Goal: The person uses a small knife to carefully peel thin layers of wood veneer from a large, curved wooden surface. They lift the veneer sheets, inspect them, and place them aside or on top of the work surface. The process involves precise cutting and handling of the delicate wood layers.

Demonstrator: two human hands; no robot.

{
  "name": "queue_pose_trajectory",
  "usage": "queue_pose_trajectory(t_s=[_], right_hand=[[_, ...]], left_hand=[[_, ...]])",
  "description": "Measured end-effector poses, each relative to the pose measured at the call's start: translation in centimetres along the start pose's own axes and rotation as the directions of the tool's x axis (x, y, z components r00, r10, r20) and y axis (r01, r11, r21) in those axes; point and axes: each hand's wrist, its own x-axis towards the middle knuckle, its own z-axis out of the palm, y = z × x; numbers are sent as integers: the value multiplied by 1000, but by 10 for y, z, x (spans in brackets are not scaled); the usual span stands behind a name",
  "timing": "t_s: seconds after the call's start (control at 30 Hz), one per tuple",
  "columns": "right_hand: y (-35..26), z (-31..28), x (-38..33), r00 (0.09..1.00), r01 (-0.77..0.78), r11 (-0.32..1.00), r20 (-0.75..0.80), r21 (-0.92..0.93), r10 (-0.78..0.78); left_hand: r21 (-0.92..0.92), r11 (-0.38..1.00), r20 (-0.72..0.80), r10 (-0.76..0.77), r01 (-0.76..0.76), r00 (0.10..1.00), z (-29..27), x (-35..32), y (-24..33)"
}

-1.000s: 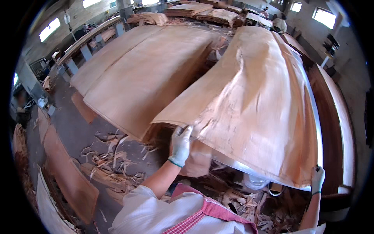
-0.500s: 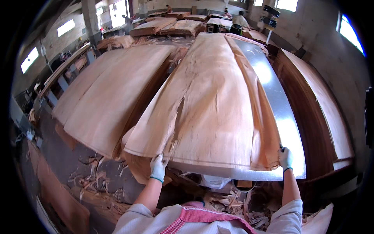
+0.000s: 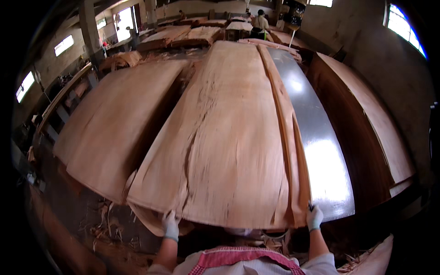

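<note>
A large thin wood veneer sheet (image 3: 229, 137) lies lengthwise before me over a shiny metal-topped table (image 3: 327, 176). Dark splits run down its left part, and a long fold stands along its right side. Gloved in white, my left hand (image 3: 171, 225) is closed on the sheet's near edge, left of the middle. My right hand (image 3: 315, 217), also gloved, grips the near right corner of the sheet. A small dark object (image 3: 311, 207) sticks up from the right hand's fingers, too small to name.
To the left stands a stack of veneer sheets (image 3: 117, 123); another tall veneer stack (image 3: 366, 110) runs along the right. Wood scraps (image 3: 114, 227) litter the floor at lower left. Farther back are more veneer piles (image 3: 197, 35) and a person (image 3: 260, 23) beside a table.
Both hands have drawn the sheet's near edge toward me and slightly left. The sheet now lies flatter, with fewer ripples. My view has shifted a little right.
</note>
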Motion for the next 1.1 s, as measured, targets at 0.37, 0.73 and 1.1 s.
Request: queue_pose_trajectory(t_s=[0.37,0.73,1.1], right_hand=[[111,-9,5,919,-242,955,356,169,170],[128,-53,-61,962,-204,962,220,180,163],[209,-45,-1,949,-279,960,153,-1,276]], left_hand=[[-29,995,-187,-100,96,977,80,-19,-2],[799,-291,601,352,-527,717,148,-112,-80],[797,-372,580,248,-476,776,165,-115,-95]])
